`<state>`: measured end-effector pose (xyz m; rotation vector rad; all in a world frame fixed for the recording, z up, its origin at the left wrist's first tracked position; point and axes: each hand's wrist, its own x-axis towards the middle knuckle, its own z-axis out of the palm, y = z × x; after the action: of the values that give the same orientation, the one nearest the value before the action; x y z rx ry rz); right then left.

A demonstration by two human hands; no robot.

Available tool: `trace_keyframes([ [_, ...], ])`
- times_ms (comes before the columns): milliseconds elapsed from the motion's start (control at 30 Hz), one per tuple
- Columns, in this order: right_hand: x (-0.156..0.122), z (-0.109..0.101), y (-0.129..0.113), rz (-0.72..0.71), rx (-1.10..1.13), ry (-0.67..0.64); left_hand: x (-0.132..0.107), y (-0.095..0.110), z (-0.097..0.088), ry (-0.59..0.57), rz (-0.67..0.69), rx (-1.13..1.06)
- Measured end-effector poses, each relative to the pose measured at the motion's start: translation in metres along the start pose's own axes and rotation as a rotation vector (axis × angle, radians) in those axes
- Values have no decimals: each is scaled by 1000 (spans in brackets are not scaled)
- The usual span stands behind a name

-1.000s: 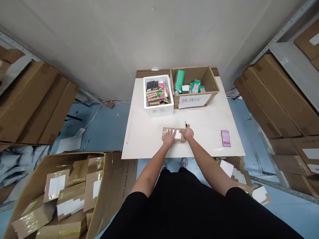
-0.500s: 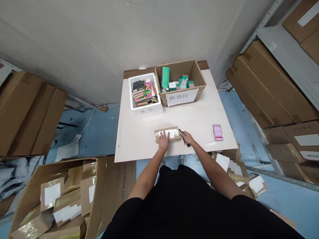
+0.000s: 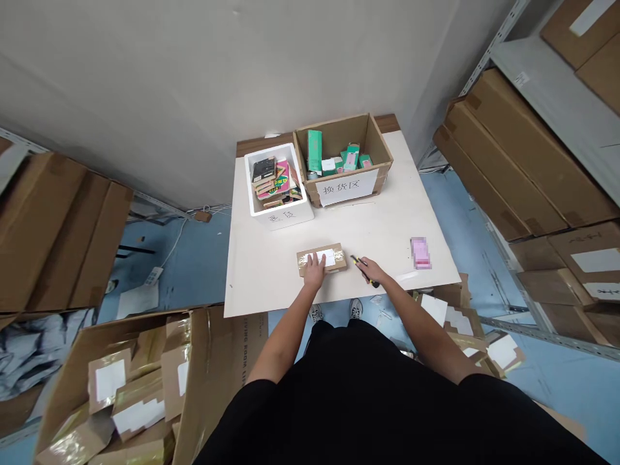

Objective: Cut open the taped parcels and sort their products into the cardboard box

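Note:
A small taped cardboard parcel [image 3: 334, 257] with a white label lies on the white table [image 3: 271, 265] near its front edge. My left hand [image 3: 315, 268] rests flat on the parcel's left half, fingers spread. My right hand [image 3: 373, 269] is just right of the parcel, closed around a yellow and black utility knife [image 3: 359, 263] whose tip points toward the parcel without touching it.
At the table's back stand a white foam box [image 3: 281, 210] of colourful packs and a labelled cardboard box [image 3: 378, 174] of green packs. A pink item [image 3: 420, 252] lies at the right. An open carton of parcels [image 3: 130, 387] sits left on the floor; shelves with boxes [image 3: 523, 161] stand right.
My right hand has drawn the knife off the parcel's top and away to its right side. My left hand stays on the parcel. The view shifted slightly.

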<state>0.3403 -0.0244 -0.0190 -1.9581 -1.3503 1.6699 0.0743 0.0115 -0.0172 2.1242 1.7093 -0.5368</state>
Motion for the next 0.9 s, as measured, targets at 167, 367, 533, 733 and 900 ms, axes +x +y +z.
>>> trace_keyframes([
  [167, 12, 49, -30, 106, -40, 195, 7, -19, -24, 27, -18, -20],
  [367, 43, 69, -78, 219, -182, 388, -20, -22, -21, -21, -117, -21],
  [533, 73, 29, -108, 153, -227, 370, -32, 0, -13, -114, 124, -58],
  [733, 43, 27, -57, 132, -254, 433, 13, -1, -39, -73, 494, 123],
  [900, 18, 52, -14, 205, -264, 403, 43, -8, -43, -258, 634, 150],
])
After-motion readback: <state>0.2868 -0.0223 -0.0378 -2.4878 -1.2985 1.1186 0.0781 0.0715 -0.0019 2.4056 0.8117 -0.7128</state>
